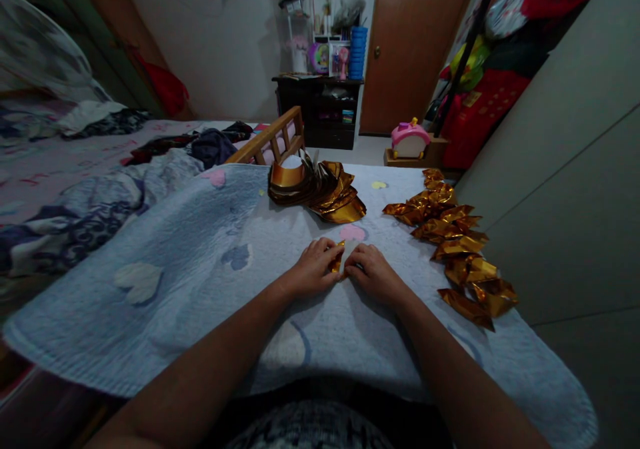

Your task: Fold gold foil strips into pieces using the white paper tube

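Between my hands, low over the blue cloth [200, 329], is a small piece of shiny gold foil paper [337, 260], partly hidden by fingers. My left hand [314, 267] is closed on its left side, fingers curled over it. My right hand [371, 272] has its fingers pinched together at the right end of the piece, close to the left fingertips. Beyond my hands lies a fanned stack of gold foil sheets [345, 202]. To the right, folded gold foil pieces [453, 246] with pointed ends lie in a heaped row.
A wooden rail [265, 136] stands at the cloth's far left edge, beside a bed with rumpled bedding [165, 176]. On the right rises a pale cabinet panel [565, 169]. A pink toy [410, 139] sits on a box by the door [407, 49].
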Motion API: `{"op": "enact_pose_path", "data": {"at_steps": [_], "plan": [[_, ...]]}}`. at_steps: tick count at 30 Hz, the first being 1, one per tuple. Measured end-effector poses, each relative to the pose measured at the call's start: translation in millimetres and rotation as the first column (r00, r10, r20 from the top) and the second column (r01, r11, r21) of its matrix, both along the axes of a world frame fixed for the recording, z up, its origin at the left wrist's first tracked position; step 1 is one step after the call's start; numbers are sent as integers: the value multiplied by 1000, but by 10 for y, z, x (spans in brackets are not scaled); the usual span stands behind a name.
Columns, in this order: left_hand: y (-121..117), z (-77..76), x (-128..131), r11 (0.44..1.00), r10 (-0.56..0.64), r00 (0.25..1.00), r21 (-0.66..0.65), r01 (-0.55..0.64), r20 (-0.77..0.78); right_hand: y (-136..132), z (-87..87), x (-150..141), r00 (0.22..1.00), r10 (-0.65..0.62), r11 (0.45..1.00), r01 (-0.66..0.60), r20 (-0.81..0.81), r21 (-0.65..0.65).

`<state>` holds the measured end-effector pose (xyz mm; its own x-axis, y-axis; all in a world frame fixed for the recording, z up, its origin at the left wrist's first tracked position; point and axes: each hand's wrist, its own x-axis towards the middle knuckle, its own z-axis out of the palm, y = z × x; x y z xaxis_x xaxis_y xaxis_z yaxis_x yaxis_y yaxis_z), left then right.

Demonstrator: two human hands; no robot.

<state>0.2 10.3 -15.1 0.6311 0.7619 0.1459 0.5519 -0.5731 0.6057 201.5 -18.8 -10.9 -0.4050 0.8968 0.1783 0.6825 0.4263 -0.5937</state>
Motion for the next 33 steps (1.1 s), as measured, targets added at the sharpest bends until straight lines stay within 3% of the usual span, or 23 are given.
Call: {"op": "enact_pose_path", "data": {"at_steps": [12, 22, 33], "plan": [[-7, 66, 3, 998, -19, 999, -60, 16, -46, 36, -59, -45, 995, -77, 996, 74, 70, 49], [-17, 104, 22, 999, -16, 992, -54, 9, -125, 5, -3, -93, 979, -122, 993, 120, 161, 22], [1, 78, 10, 998, -9, 996, -60, 4, -86, -11, -6, -125, 963, -143, 990, 137, 228, 40]]}}
